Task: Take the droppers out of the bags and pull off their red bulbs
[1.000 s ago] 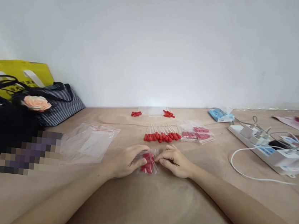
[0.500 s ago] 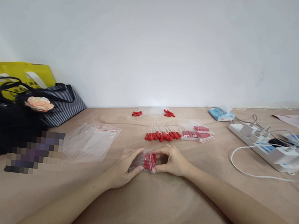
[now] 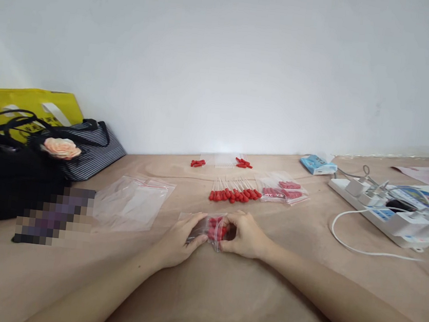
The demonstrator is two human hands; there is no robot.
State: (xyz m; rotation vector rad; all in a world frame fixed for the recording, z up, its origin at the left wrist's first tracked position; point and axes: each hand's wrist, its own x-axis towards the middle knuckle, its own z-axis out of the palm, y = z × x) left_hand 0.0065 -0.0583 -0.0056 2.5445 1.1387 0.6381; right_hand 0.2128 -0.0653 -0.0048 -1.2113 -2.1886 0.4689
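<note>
A clear zip bag (image 3: 203,226) lies between my hands on the brown cloth, with several red-tipped pieces (image 3: 215,228) inside. My left hand (image 3: 180,240) grips its left side, thumb in front and fingers behind. At the bag's right end, my right hand (image 3: 248,237) curls round and pinches the edge near the red tips. Just beyond them lies a row of thin white sticks with red heads (image 3: 236,194). To the right of that row are filled clear bags (image 3: 283,189) of red pieces.
Flat clear bags (image 3: 134,203) lie to the left. Small red piles (image 3: 243,163) sit near the wall. A tissue pack (image 3: 318,165) and a power strip (image 3: 382,214) with white cables are on the right. Black, striped (image 3: 97,153) and yellow bags stand at far left.
The red pieces and the bag's right end have shifted slightly between my hands, and the right fingers have moved a little. Both hands keep their hold; the view has turned slightly.
</note>
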